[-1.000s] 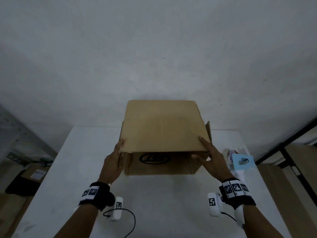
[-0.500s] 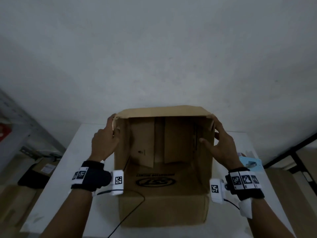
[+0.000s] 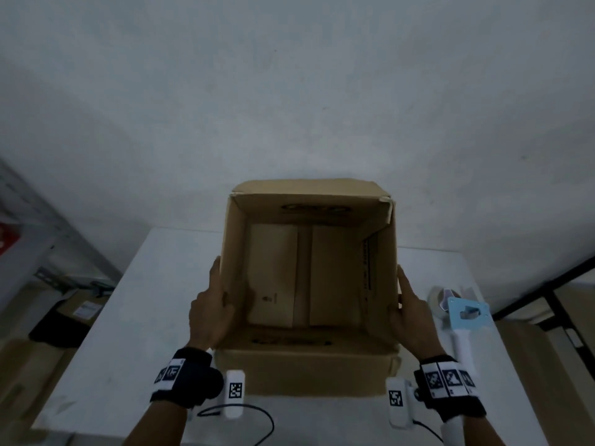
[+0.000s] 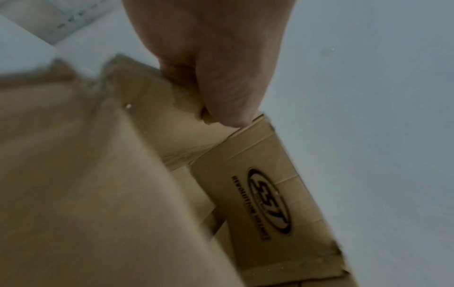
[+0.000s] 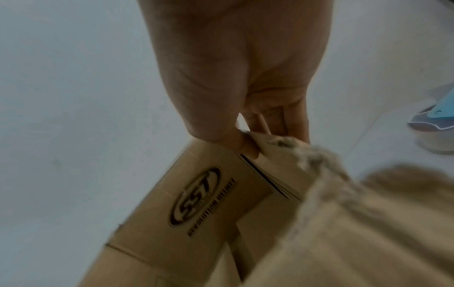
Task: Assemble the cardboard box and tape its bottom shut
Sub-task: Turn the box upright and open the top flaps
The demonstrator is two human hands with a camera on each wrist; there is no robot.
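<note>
A brown cardboard box is held above the white table, its open end facing me. At its far end two inner flaps lie folded in with a narrow gap between them. My left hand grips the left wall, thumb inside and fingers outside. My right hand grips the right wall the same way. In the left wrist view my left hand pinches the wall edge beside the printed oval logo. The right wrist view shows my right hand closed over the box's edge.
A light-blue tape dispenser with a white handle lies on the table just right of my right hand, also seen as the tape dispenser in the right wrist view. Shelving and cartons stand on the floor at the left. A grey wall is behind.
The box has been tipped over from its side so its opening now faces me. Both hands have slid from its far corners to the nearer part of the side walls.
</note>
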